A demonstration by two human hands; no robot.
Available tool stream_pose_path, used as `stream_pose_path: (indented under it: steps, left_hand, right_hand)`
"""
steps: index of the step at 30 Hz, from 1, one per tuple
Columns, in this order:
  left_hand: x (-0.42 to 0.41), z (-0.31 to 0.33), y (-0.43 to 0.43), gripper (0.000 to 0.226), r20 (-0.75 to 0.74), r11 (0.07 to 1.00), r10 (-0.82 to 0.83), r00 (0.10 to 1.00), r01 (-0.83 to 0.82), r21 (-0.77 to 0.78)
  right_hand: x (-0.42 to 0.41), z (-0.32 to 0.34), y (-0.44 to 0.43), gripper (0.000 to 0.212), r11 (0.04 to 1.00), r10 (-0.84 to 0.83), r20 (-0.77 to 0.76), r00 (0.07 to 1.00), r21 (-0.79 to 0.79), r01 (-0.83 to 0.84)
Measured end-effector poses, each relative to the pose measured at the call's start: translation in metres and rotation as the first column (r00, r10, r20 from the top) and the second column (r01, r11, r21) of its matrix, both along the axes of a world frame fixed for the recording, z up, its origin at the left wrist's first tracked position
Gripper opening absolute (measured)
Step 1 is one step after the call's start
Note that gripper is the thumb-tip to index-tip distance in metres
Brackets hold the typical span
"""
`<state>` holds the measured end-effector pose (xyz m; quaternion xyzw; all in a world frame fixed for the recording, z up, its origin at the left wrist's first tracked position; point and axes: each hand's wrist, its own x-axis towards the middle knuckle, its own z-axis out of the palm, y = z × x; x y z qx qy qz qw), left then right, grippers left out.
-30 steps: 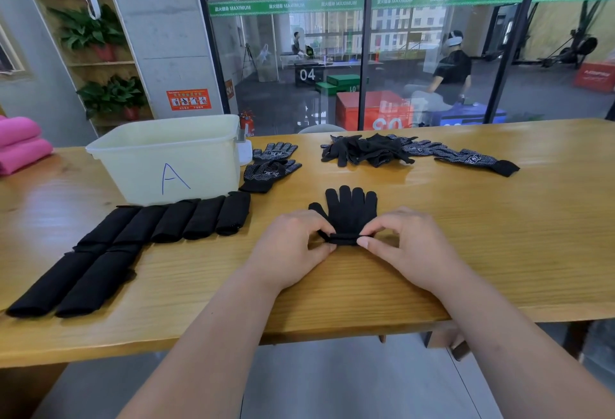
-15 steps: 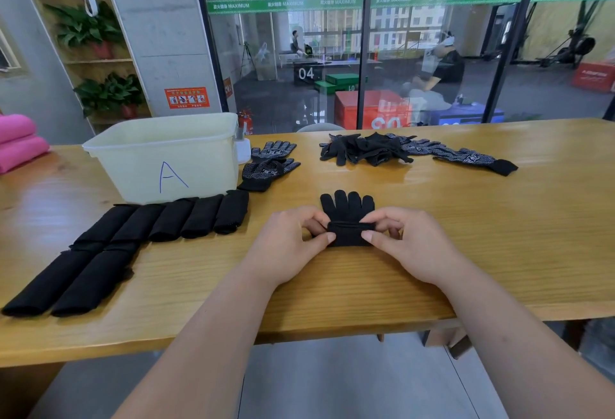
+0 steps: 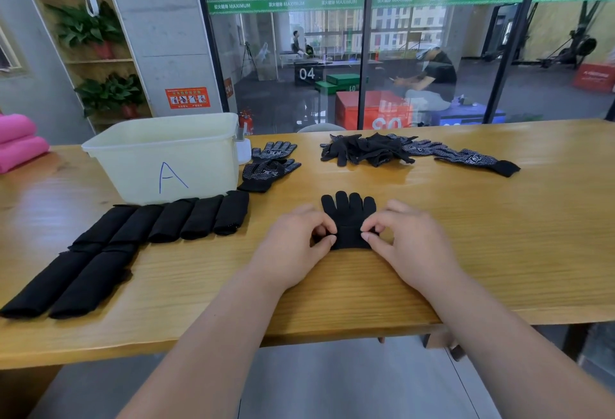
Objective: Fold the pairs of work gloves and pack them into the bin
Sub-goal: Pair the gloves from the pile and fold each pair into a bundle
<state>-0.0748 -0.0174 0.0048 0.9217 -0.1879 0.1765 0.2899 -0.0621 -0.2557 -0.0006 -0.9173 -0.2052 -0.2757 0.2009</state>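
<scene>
Left hand (image 3: 293, 245) and right hand (image 3: 411, 244) each pinch the turned-up cuff of the black glove pair (image 3: 349, 215) lying mid-bench (image 3: 499, 225), its fold carried further toward the fingertips than a second ago: folding is under way, the bin (image 3: 166, 159) not yet reached.

A person's left hand (image 3: 293, 245) and right hand (image 3: 409, 242) are bare, the fingers rounded and the nails trimmed short and plain. The left forearm (image 3: 206, 335) and right forearm (image 3: 499, 328) are uncovered along the whole length seen by the head camera, from the wrists down to the lower edge of its view. Whatever clothing is worn higher up lies out of sight.
</scene>
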Motion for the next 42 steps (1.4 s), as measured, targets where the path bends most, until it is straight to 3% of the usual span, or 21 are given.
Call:
stream_pose_path:
  steps: [7,11,17,22,30,37,42]
  left_hand:
    - [0.004,-0.003,-0.004,0.024,0.164,0.980,0.004,0.986,-0.037,0.195]
    - [0.004,-0.003,-0.005,0.041,0.141,0.966,0.018,0.990,-0.053,0.252]
    - [0.005,-0.005,-0.004,0.038,0.083,0.976,0.051,0.995,-0.067,0.205]
    - [0.004,-0.004,-0.004,0.028,0.077,0.987,0.075,0.994,-0.085,0.133]
    - [0.000,0.001,-0.001,0.031,-0.029,0.995,0.101,0.994,-0.102,-0.024]
    - [0.001,0.002,0.004,0.029,-0.122,0.973,0.072,0.990,-0.097,-0.209]
    - [0.002,0.002,0.003,0.028,-0.121,0.977,0.073,0.990,-0.095,-0.190]
  right_hand:
    - [0.002,-0.004,0.004,0.017,0.980,-0.078,0.087,0.993,-0.175,0.092]
    - [0.002,-0.004,0.004,0.029,0.976,-0.109,0.057,0.992,-0.185,0.117]
    - [-0.004,0.003,0.006,0.043,0.973,-0.102,-0.057,0.993,-0.213,0.087]
    - [-0.013,0.012,0.004,0.036,0.991,-0.087,-0.151,0.985,-0.115,0.070]
    - [-0.002,0.007,-0.003,0.028,0.994,0.006,-0.251,0.968,0.107,0.021]
    - [0.003,0.003,-0.007,0.012,0.903,0.182,-0.305,0.935,0.429,-0.036]
    - [0.002,0.006,-0.008,0.012,0.903,0.175,-0.280,0.944,0.428,-0.040]
